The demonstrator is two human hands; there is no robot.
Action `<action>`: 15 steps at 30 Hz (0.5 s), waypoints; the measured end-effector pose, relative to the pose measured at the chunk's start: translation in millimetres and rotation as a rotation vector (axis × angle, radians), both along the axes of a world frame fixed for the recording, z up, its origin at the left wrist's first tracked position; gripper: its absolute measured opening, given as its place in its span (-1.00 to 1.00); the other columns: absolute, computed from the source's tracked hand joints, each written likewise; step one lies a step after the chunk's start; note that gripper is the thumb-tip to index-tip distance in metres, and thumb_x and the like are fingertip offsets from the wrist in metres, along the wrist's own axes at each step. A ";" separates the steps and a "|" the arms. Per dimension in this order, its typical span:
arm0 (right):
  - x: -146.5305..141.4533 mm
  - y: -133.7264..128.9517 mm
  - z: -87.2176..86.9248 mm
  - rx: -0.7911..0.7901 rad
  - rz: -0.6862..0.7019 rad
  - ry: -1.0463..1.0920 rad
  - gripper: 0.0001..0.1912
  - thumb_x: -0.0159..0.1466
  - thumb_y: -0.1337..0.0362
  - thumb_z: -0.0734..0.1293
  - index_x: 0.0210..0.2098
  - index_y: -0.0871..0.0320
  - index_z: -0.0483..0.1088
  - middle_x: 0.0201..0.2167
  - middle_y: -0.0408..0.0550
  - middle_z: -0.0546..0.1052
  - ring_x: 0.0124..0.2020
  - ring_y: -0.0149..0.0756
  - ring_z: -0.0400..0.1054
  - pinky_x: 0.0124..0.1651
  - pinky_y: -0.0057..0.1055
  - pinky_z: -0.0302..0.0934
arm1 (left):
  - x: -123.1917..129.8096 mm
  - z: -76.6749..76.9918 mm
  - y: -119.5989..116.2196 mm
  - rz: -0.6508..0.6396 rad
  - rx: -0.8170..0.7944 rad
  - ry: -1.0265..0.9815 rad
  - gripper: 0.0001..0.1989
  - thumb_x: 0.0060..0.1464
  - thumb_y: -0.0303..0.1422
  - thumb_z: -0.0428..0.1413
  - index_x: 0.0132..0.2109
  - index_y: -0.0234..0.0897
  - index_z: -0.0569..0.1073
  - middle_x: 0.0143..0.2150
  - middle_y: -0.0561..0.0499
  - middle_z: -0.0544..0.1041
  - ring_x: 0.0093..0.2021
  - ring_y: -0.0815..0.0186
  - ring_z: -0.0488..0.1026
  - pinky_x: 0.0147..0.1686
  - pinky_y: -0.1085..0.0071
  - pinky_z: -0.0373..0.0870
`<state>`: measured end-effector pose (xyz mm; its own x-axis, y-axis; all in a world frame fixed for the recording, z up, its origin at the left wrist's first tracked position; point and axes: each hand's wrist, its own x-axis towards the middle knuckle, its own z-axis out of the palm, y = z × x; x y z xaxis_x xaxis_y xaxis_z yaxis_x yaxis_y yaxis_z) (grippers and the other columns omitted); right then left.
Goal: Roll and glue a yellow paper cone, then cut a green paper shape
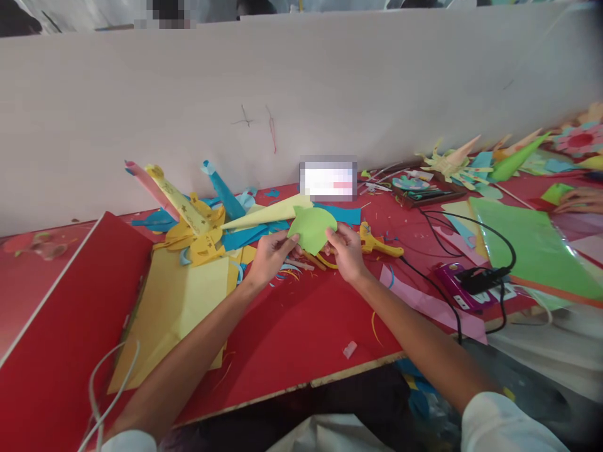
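Note:
Between my two hands, a light green paper cutout with a rounded body and pointed ends is held above the red table. The fingers of my left hand pinch its left edge, and my right hand pinches the right edge. Just beyond the cutout lies a pale yellow paper cone on blue paper. A yellow glue gun rests to the right of my right hand, its black cord trailing right. Small paper scraps are scattered beneath my hands.
Yellow sheets lie at left, near a red divider. Paper-cone flowers stand behind them. At right are a purple box, black cables, a pink strip and green sheets. Another person's hand shows far right.

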<state>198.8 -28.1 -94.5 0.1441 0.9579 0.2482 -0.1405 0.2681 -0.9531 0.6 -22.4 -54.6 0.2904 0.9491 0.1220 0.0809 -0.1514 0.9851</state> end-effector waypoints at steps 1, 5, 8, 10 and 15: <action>1.1 -0.4 0.5 0.008 -0.013 -0.033 -0.43 0.26 -0.27 0.45 -0.43 0.07 0.29 -0.58 -0.24 0.32 -0.57 -0.41 0.20 -0.47 -0.43 0.15 | -0.5 0.7 -0.3 -0.006 0.010 0.023 -0.42 0.17 0.19 0.21 -0.38 -0.31 0.56 -0.45 -0.06 0.54 -0.47 0.32 0.46 -0.48 0.42 0.44; 5.1 -1.7 2.7 0.034 -0.049 -0.168 -0.38 0.28 -0.32 0.41 -0.49 0.06 0.23 -0.60 -0.22 0.33 -0.58 -0.40 0.22 -0.48 -0.42 0.17 | -5.5 5.5 2.1 0.053 0.115 0.154 -0.44 0.26 0.13 0.16 -0.42 -0.28 0.49 -0.49 0.01 0.50 -0.49 0.37 0.41 -0.48 0.47 0.38; 5.2 -1.8 2.9 0.026 -0.038 -0.187 -0.38 0.28 -0.34 0.40 -0.48 0.06 0.24 -0.60 -0.21 0.34 -0.57 -0.39 0.22 -0.49 -0.43 0.16 | -7.6 7.4 4.0 0.073 0.166 0.160 -0.46 0.26 0.12 0.17 -0.41 -0.27 0.46 -0.51 0.01 0.53 -0.50 0.37 0.43 -0.44 0.46 0.40; 4.5 -1.7 3.0 -0.010 0.021 -0.153 -0.38 0.27 -0.36 0.40 -0.44 0.07 0.27 -0.59 -0.21 0.33 -0.57 -0.40 0.22 -0.49 -0.42 0.16 | -7.5 6.9 4.2 0.078 0.174 0.144 -0.48 0.24 0.11 0.18 -0.38 -0.27 0.48 -0.49 -0.01 0.57 -0.50 0.35 0.47 -0.43 0.45 0.43; 1.9 -2.6 2.9 -0.207 0.502 -0.156 -0.34 0.28 -0.39 0.35 -0.40 0.12 0.38 -0.55 -0.08 0.50 -0.54 -0.36 0.33 -0.49 -0.43 0.20 | -8.0 6.4 4.7 0.080 0.177 0.170 -0.54 0.25 0.05 0.19 -0.37 -0.26 0.49 -0.49 -0.02 0.60 -0.51 0.32 0.53 -0.43 0.43 0.47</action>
<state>200.7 -30.7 -91.6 -0.3652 0.9305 0.0296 -0.0563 0.0096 -0.9984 -7.4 -17.8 -48.2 0.2457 0.9381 0.2443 0.2613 -0.3068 0.9152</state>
